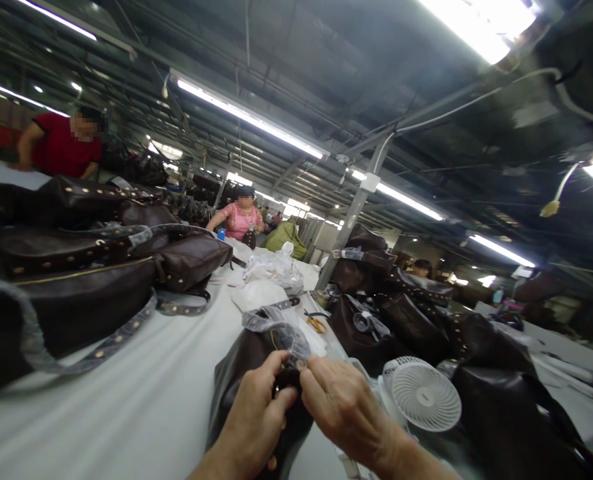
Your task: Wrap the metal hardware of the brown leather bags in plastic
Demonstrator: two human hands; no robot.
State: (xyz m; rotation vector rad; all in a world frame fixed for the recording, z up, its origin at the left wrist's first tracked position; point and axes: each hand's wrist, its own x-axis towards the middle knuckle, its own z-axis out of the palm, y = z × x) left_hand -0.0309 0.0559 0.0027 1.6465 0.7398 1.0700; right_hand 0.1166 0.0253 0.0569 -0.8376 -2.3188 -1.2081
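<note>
A long factory hall (pixel 296 80) runs away under strip lights and pipework, with a white-covered work table (pixel 126 407) stretching down its middle. Two co-workers stand farther along, one in a red shirt (pixel 61 147) and one in a pink top (pixel 240 221). Heaps of dark brown leather handbags (pixel 66 300) with studded straps lie on the left of the table, and a matching heap (pixel 406 320) lies on the right. Between them are a clear plastic bag (pixel 274 268), orange-handled scissors (pixel 316 324) and a small white desk fan (pixel 421 395).

The nearest handbag (pixel 241 380) sits on the table directly in front of the wearer, its body running toward the camera and its top end pointing up and away. It looks fairly light, soft and floppy, so the firm top edge or strap base seems the surest place to hold it. A strap wrapped in clear film (pixel 276 325) arches up from it and may slip under the fingers. The left hand (pixel 254 417) is closed around the bag's top, and the right hand (pixel 344 407) pinches the film-wrapped strap. Dark hardware (pixel 285 385) shows between them, though it is too shadowed to identify with confidence.
</note>
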